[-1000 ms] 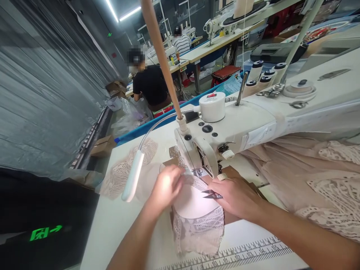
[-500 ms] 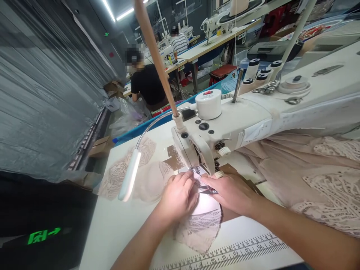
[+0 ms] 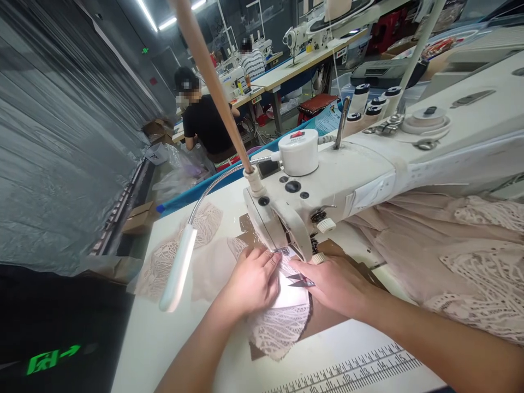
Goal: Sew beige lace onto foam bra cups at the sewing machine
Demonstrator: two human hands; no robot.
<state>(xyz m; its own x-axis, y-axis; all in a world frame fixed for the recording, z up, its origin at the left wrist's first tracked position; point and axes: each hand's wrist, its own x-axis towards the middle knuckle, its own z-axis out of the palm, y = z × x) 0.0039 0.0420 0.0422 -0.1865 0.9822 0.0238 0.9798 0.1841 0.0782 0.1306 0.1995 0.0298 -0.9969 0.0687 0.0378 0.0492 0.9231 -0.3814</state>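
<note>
My left hand (image 3: 252,281) lies flat, palm down, on a pale pink lace piece (image 3: 281,327), its fingertips close beside the presser foot of the white sewing machine (image 3: 268,215). In my right hand (image 3: 338,281) is a pair of thread snips (image 3: 302,280), with the blades apart and pointing left over the white part of the piece. The right thumb and forefinger reach toward the cloth near the needle area. Whether those fingertips touch it I cannot tell. The lace end of the piece hangs toward me over a brown sheet (image 3: 327,316).
A lit lamp (image 3: 179,270) on a bent metal neck hangs left of my hands. More lace pieces (image 3: 164,267) lie behind it. Beige lace cloth (image 3: 483,273) is heaped at the right. A printed ruler (image 3: 347,376) runs along the front. Two people sit at machines further back.
The lace piece has slid further toward the needle and swung a little left, my left hand moving with it. My right hand still holds the snips. The whole view has shifted slightly.
</note>
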